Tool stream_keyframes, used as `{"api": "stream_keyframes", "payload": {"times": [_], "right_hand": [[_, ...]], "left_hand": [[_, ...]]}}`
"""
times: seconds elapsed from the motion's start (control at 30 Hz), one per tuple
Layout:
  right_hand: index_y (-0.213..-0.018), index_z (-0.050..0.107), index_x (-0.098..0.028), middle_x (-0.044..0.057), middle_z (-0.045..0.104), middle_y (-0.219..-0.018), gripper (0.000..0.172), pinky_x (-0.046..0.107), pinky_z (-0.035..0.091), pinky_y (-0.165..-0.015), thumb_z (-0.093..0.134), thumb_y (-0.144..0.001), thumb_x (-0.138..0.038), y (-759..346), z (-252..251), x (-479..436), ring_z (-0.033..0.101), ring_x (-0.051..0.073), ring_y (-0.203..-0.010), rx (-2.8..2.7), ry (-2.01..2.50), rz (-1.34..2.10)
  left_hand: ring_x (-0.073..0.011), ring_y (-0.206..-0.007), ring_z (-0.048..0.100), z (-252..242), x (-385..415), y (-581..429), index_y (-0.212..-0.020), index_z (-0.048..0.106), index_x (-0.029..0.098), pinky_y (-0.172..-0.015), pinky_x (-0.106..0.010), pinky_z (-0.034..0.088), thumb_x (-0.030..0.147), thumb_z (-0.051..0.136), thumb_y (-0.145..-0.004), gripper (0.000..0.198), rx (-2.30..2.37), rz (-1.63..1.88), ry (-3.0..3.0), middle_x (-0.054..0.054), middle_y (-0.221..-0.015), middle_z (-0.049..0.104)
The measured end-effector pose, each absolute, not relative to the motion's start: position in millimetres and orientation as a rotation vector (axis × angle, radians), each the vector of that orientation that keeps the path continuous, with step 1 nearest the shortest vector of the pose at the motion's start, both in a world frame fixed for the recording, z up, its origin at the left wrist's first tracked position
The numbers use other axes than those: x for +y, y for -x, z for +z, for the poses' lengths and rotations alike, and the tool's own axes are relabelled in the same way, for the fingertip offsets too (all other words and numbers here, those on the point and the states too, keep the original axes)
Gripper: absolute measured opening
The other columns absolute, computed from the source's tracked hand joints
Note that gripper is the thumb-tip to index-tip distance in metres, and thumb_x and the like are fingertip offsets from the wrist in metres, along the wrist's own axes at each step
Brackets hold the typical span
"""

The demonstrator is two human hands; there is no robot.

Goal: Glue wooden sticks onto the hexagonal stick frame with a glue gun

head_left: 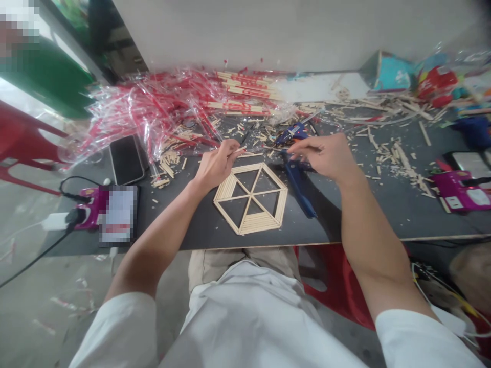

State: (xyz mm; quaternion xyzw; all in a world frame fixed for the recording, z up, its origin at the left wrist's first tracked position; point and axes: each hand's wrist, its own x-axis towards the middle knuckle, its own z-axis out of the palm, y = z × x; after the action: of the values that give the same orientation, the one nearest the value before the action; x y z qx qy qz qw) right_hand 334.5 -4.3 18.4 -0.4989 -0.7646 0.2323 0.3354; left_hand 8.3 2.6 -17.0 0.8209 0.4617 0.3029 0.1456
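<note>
Your left hand (218,164) is above the bench (199,232), just beyond the upper left edge of the hexagonal stick frame (250,194), with thumb and fingertips pinching a short pale stick (239,152). Your right hand (326,157) is out past the frame's upper right side, its thumb and forefinger brought close together by the top of a blue hand tool (300,190); whether they grip anything, you cannot tell from this view. The frame lies flat on the bench between your forearms, near the front edge, its six spokes meeting at the middle, with rows of sticks closing the outer part of its upper left and lower sections. Behind your right fingers sits a blue glue gun (292,134). Wood scraps (399,158) litter the bench to the right, and a heap of red-and-clear wrappers (153,102) spreads across the back left, beside a bundle of wrapped sticks (247,92). A black phone (126,159) lies left of your left hand, with a purple power strip (91,207) nearer you.
</note>
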Motion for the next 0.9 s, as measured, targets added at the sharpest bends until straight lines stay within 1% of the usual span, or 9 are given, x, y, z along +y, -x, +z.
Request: {"api": "stream_keyframes", "payload": {"times": [0.1,0.2,0.27,0.43,0.5,0.57,0.7,0.8,0.9], "right_hand": [[-0.081,0.083,-0.035,0.003,0.081,-0.082,0.019,0.055,0.064,-0.084,0.075,-0.093,-0.048,-334,24,-8,0.079,0.034,-0.084,-2.030,1.322,0.497],[-0.075,0.080,-0.032,0.003,0.081,-0.081,0.022,0.052,0.062,-0.081,0.080,-0.088,-0.051,-335,24,-7,0.078,0.033,-0.081,-2.031,1.352,0.392],[-0.078,0.080,-0.030,0.003,0.081,-0.081,0.023,0.049,0.061,-0.079,0.078,-0.090,-0.050,-336,20,-3,0.077,0.031,-0.078,-2.024,1.350,0.340],[-0.091,0.083,-0.028,0.002,0.079,-0.075,0.027,0.039,0.062,-0.074,0.063,-0.099,-0.044,-338,7,6,0.076,0.023,-0.067,-2.003,1.325,0.378],[-0.091,0.083,-0.028,0.002,0.080,-0.076,0.025,0.038,0.061,-0.073,0.064,-0.097,-0.044,-338,4,7,0.076,0.023,-0.067,-1.980,1.320,0.374],[-0.085,0.083,-0.028,0.002,0.082,-0.079,0.023,0.038,0.060,-0.075,0.070,-0.093,-0.046,-336,2,7,0.076,0.023,-0.069,-1.986,1.316,0.354],[-0.077,0.078,-0.028,0.001,0.080,-0.076,0.026,0.039,0.058,-0.076,0.078,-0.087,-0.051,-332,0,7,0.074,0.024,-0.068,-2.023,1.372,0.330],[-0.082,0.078,-0.028,0.002,0.079,-0.074,0.025,0.038,0.057,-0.076,0.069,-0.094,-0.048,-331,-1,7,0.074,0.024,-0.067,-2.052,1.380,0.313],[-0.083,0.076,-0.027,0.002,0.076,-0.068,0.030,0.036,0.057,-0.073,0.060,-0.099,-0.045,-330,-1,7,0.073,0.023,-0.063,-2.079,1.349,0.297]], "left_hand": [[-0.0197,-0.100,0.080,-21,5,-11,-0.131,0.057,0.020,-0.088,-0.034,0.060,0.044,0.042,-0.113,0.034,1.241,0.946,-2.274,-0.013,-0.121,0.083],[-0.0187,-0.087,0.080,-24,10,-15,-0.122,0.058,0.020,-0.077,-0.033,0.062,0.054,0.035,-0.114,0.042,1.123,1.049,-1.973,-0.016,-0.118,0.082],[-0.0204,-0.090,0.081,-22,13,-17,-0.117,0.056,0.020,-0.071,-0.033,0.062,0.059,0.035,-0.113,0.044,1.067,1.061,-1.738,-0.017,-0.118,0.081],[-0.0257,-0.099,0.080,-13,10,-19,-0.105,0.051,0.022,-0.072,-0.033,0.061,0.070,0.057,-0.101,0.048,0.918,1.160,-1.330,-0.014,-0.112,0.081],[-0.0245,-0.094,0.080,-12,8,-20,-0.102,0.050,0.022,-0.069,-0.031,0.059,0.070,0.067,-0.094,0.052,0.852,1.173,-1.221,-0.012,-0.108,0.081],[-0.0209,-0.086,0.078,-13,7,-22,-0.099,0.049,0.022,-0.064,-0.028,0.057,0.068,0.074,-0.090,0.053,0.811,1.152,-1.150,-0.010,-0.104,0.082],[-0.0166,-0.077,0.075,-18,9,-24,-0.097,0.047,0.023,-0.057,-0.024,0.053,0.067,0.077,-0.088,0.054,0.788,1.096,-1.102,-0.010,-0.103,0.083],[-0.0159,-0.076,0.075,-20,11,-24,-0.096,0.045,0.023,-0.055,-0.023,0.052,0.067,0.077,-0.087,0.056,0.803,1.083,-1.083,-0.010,-0.100,0.083],[-0.0155,-0.075,0.075,-21,12,-23,-0.094,0.043,0.023,-0.055,-0.023,0.052,0.068,0.079,-0.085,0.059,0.795,1.086,-1.076,-0.010,-0.098,0.083]]}}
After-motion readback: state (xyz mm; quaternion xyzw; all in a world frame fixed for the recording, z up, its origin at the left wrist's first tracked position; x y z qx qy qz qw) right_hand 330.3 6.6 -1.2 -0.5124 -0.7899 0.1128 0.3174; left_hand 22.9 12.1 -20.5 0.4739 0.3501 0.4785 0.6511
